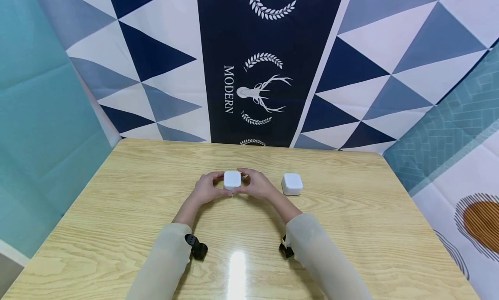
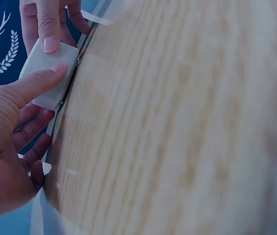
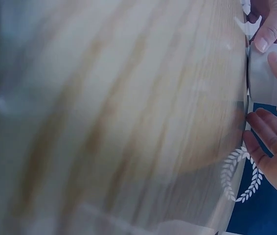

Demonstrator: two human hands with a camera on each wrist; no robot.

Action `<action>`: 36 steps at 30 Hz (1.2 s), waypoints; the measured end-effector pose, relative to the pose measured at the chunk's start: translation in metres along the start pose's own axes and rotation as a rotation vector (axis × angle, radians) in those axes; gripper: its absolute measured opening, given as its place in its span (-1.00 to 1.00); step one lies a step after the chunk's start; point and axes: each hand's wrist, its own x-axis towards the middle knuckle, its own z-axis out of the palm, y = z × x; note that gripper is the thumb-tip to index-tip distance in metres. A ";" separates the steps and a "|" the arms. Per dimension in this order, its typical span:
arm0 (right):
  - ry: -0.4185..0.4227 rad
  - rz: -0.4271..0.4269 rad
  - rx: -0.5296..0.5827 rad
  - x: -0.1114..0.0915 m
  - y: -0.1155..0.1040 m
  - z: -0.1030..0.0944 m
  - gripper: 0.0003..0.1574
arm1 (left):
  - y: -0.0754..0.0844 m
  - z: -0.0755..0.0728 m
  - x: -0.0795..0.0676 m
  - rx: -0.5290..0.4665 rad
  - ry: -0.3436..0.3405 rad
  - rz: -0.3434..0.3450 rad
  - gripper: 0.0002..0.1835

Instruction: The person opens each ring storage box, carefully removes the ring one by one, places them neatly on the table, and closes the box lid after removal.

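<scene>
Both hands hold one small white block [image 1: 232, 180] with rounded corners at the middle of the wooden table [image 1: 148, 179]. My left hand [image 1: 204, 189] grips it from the left, its thumb on the near face and its fingers toward the far side. From the right, my right hand [image 1: 256, 184] pinches the same block in a mirrored way. In the left wrist view, both thumbs press on the block's face [image 2: 55, 63]. The right wrist view shows the block [image 3: 265, 78] between the two hands, close to the tabletop.
A second white block [image 1: 292, 184] of similar look stands on the table to the right of my right hand. A patterned cloth with a dark deer panel [image 1: 261, 40] hangs behind the table's far edge. Teal cloth [image 1: 50, 118] covers the left side.
</scene>
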 end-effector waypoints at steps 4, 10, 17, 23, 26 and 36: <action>0.001 -0.012 0.007 0.000 0.001 0.002 -0.04 | 0.001 0.000 0.000 0.026 -0.002 -0.010 -0.20; 0.004 0.001 0.014 0.000 -0.001 0.003 -0.05 | 0.001 0.002 0.001 0.075 -0.003 -0.007 -0.21; 0.009 0.011 0.025 0.000 -0.002 0.003 -0.06 | 0.002 0.003 0.001 0.078 0.003 -0.016 -0.22; 0.002 0.013 0.029 -0.001 -0.002 0.003 -0.03 | 0.003 0.005 0.001 0.084 0.010 -0.019 -0.23; 0.003 0.015 0.019 0.000 -0.002 0.003 -0.03 | 0.002 0.005 0.001 0.084 0.018 -0.011 -0.23; 0.001 0.000 0.014 0.002 0.000 0.005 -0.06 | 0.002 0.006 0.001 0.076 0.024 -0.022 -0.24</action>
